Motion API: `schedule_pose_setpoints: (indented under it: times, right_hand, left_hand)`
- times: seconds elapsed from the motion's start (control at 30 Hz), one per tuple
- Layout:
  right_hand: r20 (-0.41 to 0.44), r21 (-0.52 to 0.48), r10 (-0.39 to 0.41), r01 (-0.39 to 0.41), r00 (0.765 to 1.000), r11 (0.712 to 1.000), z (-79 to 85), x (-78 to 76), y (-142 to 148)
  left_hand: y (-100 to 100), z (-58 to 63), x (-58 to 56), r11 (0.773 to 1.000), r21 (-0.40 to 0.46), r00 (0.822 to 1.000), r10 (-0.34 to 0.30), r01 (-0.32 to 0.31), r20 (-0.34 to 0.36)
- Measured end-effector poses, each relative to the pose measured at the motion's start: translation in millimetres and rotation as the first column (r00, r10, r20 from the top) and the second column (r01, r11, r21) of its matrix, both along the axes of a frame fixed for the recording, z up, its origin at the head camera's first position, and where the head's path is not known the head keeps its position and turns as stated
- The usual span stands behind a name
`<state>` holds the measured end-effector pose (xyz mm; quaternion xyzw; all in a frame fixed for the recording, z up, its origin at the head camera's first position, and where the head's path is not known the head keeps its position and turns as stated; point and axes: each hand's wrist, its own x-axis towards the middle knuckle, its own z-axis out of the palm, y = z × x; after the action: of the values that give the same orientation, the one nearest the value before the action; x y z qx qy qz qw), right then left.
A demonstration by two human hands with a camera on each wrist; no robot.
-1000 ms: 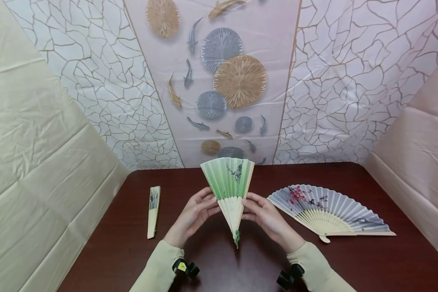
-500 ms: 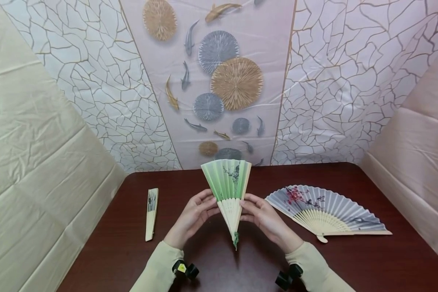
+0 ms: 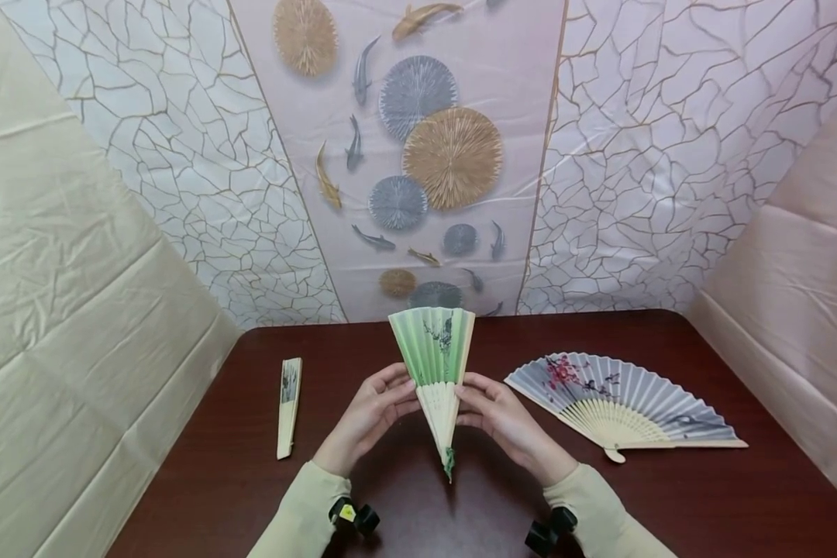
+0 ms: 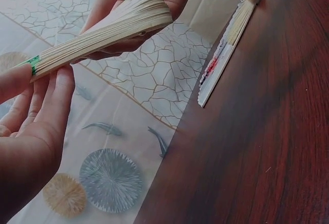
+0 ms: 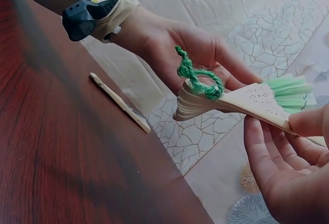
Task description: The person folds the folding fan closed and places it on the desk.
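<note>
A partly spread green folding fan stands upright above the table's middle, its pale ribs pointing down. My left hand pinches its left edge between thumb and fingers. At the opposite edge, my right hand pinches the outer rib near where the cloth begins. Seen from the left wrist, the wooden ribs are stacked close together. A green cord is looped through the pivot end in the right wrist view.
On the dark red-brown table a folded fan lies to the left. A grey fan with red blossoms lies spread on the right. Patterned cloth hangs behind, and pale cloth walls flank both sides.
The green fan has narrowed as my right hand moved slightly left, toward my left hand. Both hands have kept hold of its edges. The view shifted a little.
</note>
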<state>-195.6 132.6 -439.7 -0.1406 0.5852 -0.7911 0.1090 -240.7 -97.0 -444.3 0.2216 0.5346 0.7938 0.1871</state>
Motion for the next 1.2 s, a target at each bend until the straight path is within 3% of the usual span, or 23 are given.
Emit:
schedule_pose_setpoints:
  times: [0.4,0.8,1.2]
  right_hand:
    - [-0.026,0.012,0.004,-0.003,1.0,1.0,4.7,-6.1,-5]
    - [-0.006,0.006,0.016,-0.016,1.0,1.0,-1.2,-0.2,-3]
    - [0.001,0.02,0.018,-0.018,1.0,1.0,-2.1,0.2,-5]
  left_hand:
    - [-3,4.5,-2.9,1.0,-0.013,1.0,0.023,-0.023,-0.011]
    - [2,-6.9,-0.4,0.999,-0.034,1.0,0.015,-0.015,0.008]
    - [3,-9.3,-0.5,0.998,-0.056,0.999,0.025,-0.024,0.021]
